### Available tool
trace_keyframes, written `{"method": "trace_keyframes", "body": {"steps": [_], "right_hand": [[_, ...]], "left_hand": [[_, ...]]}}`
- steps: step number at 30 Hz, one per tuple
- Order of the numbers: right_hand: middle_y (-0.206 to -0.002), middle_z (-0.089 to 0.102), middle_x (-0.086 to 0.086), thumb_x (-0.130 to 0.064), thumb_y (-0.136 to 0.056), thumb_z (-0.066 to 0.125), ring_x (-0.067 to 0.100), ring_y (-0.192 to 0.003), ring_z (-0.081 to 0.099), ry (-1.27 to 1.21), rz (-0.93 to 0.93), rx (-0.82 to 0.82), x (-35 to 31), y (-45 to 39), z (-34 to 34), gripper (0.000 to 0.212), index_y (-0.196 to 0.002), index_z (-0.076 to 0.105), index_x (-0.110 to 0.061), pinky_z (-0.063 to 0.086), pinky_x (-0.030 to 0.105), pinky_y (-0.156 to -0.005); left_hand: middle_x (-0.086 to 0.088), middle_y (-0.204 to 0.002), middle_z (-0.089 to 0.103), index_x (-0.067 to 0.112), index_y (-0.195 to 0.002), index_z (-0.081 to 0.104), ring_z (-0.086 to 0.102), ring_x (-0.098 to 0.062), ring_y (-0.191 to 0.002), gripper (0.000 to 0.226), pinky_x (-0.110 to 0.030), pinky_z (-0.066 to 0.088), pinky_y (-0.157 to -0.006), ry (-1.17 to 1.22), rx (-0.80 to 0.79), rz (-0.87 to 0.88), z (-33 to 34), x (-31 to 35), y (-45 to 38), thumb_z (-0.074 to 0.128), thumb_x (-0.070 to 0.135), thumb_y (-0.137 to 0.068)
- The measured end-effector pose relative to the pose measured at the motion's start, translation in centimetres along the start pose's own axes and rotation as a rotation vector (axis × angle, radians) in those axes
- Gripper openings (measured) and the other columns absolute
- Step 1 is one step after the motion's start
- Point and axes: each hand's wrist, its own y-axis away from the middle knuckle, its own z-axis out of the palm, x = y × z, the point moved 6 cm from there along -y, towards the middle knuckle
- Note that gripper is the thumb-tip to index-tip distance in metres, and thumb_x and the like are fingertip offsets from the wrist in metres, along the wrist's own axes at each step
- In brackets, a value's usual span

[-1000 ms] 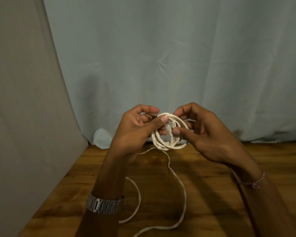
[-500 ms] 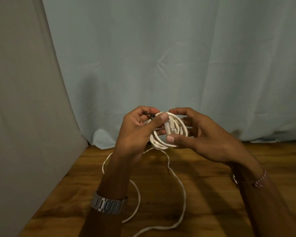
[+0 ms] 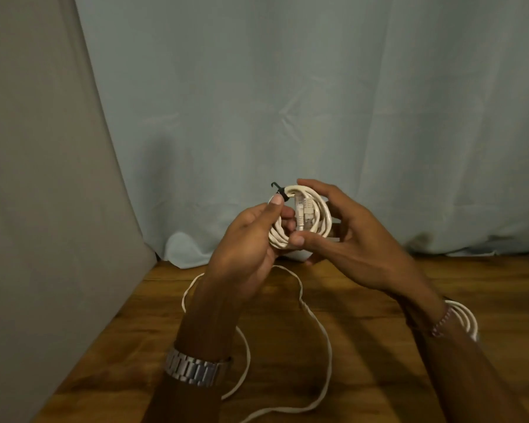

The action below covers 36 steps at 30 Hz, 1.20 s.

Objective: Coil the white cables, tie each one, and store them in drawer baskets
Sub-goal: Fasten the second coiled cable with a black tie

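While curled: hands [image 3: 303, 239] round coiled cable [image 3: 300, 221].

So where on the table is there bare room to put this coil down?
Bare wood lies right of the loose cable, up to the right forearm, and at the far right by the curtain. The left and middle of the table are crowded by the cable's loops; a second coil lies beside the right wrist.
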Motion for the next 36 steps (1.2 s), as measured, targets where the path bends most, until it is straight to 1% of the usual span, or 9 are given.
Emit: {"method": "trace_keyframes", "body": {"steps": [2, 6, 10, 14, 20, 25, 28, 31, 36], "right_hand": [[-0.116, 0.066, -0.02, -0.05, -0.076, 0.075, 0.008, -0.097, 0.07, 0.109, -0.079, 0.009, -0.4, 0.0, 0.4, 0.079, -0.146, 0.043, -0.035, 0.058, 0.02, -0.071], [-0.096, 0.064, -0.032, -0.045, -0.078, 0.076, -0.001, -0.08, 0.068, 0.171, -0.112, 0.038, -0.1, -0.1, 0.6, 0.073, -0.14, 0.041, -0.031, 0.049, 0.009, -0.06], [-0.092, 0.062, -0.027, -0.045, -0.079, 0.079, -0.003, -0.082, 0.065, 0.257, -0.158, 0.134, 0.2, -0.2, 0.7, 0.067, -0.133, 0.043, -0.03, 0.045, 0.006, -0.062], [-0.097, 0.061, -0.026, -0.064, -0.082, 0.067, -0.004, -0.087, 0.063, 0.335, -0.172, 0.232, 0.3, -0.2, 0.4, 0.06, -0.13, 0.042, -0.039, 0.048, 0.01, -0.066], [-0.093, 0.065, -0.017, -0.073, -0.09, 0.043, 0.002, -0.084, 0.064, 0.424, -0.189, 0.4, 0.4, 0.3, 0.0, 0.058, -0.13, 0.05, -0.031, 0.05, 0.017, -0.064], [-0.107, 0.064, -0.022, -0.069, -0.094, 0.044, -0.003, -0.097, 0.063, 0.398, -0.128, 0.238, 1.2, -0.2, 0.3, 0.053, -0.134, 0.05, -0.035, 0.051, 0.014, -0.078], [-0.126, 0.063, -0.016, -0.073, -0.092, 0.041, 0.002, -0.107, 0.063, 0.288, 0.021, 0.076, 2.1, -0.4, 0.2, 0.065, -0.148, 0.044, -0.04, 0.057, 0.028, -0.089], [-0.128, 0.067, -0.012, -0.046, -0.102, 0.047, 0.007, -0.106, 0.067, 0.183, 0.102, -0.047, 1.9, -0.2, -0.8, 0.051, -0.152, 0.042, -0.036, 0.061, 0.03, -0.082], [-0.103, 0.077, -0.009, -0.021, -0.094, 0.068, 0.008, -0.094, 0.073, 0.068, 0.173, 0.019, 1.6, 0.5, -3.2, 0.039, -0.133, 0.065, -0.027, 0.06, 0.024, -0.072]], "left_hand": [[-0.019, -0.098, 0.054, -0.001, -0.098, 0.058, 0.051, -0.033, -0.091, 0.033, -0.047, 0.048, -0.095, 0.107, 0.022, -0.028, 0.6, -0.4, 0.1, 0.048, 0.03, -0.104], [-0.003, -0.064, 0.046, 0.004, -0.087, 0.054, 0.044, -0.008, -0.051, 0.033, -0.027, 0.036, -0.07, 0.216, 0.009, -0.055, 1.2, -0.6, 0.2, 0.048, 0.032, -0.104], [-0.002, -0.063, 0.042, 0.005, -0.087, 0.051, 0.041, -0.011, -0.061, 0.034, -0.034, 0.036, -0.088, 0.269, 0.02, -0.077, 1.6, -1.1, -0.1, 0.049, 0.035, -0.103], [-0.001, -0.067, 0.041, 0.006, -0.088, 0.051, 0.042, -0.009, -0.062, 0.034, -0.031, 0.039, -0.084, 0.28, 0.002, -0.037, 1.6, -0.7, 0.0, 0.048, 0.036, -0.103], [0.002, -0.067, 0.068, 0.006, -0.094, 0.058, 0.068, -0.008, -0.069, 0.031, -0.032, 0.053, -0.086, 0.09, -0.07, 0.089, 2.6, 0.3, 0.8, 0.04, 0.028, -0.106], [-0.014, -0.097, 0.073, 0.006, -0.104, 0.063, 0.07, -0.028, -0.1, 0.037, -0.044, 0.053, -0.099, -0.135, 0.006, 0.154, 1.2, 0.1, 0.1, 0.045, 0.038, -0.105], [-0.01, -0.087, 0.064, 0.006, -0.104, 0.063, 0.064, -0.026, -0.089, 0.041, -0.042, 0.051, -0.092, -0.24, 0.072, 0.153, 0.2, -0.4, -0.3, 0.043, 0.042, -0.106], [-0.005, -0.076, 0.055, 0.006, -0.1, 0.063, 0.053, -0.02, -0.077, 0.037, -0.037, 0.048, -0.08, -0.259, 0.063, 0.139, 0.1, -0.4, -0.4, 0.042, 0.035, -0.107], [-0.008, -0.082, 0.062, 0.005, -0.11, 0.067, 0.061, -0.023, -0.082, 0.03, -0.046, 0.055, -0.09, -0.304, -0.054, 0.147, 0.2, -0.2, -0.4, 0.047, 0.027, -0.105]]}}
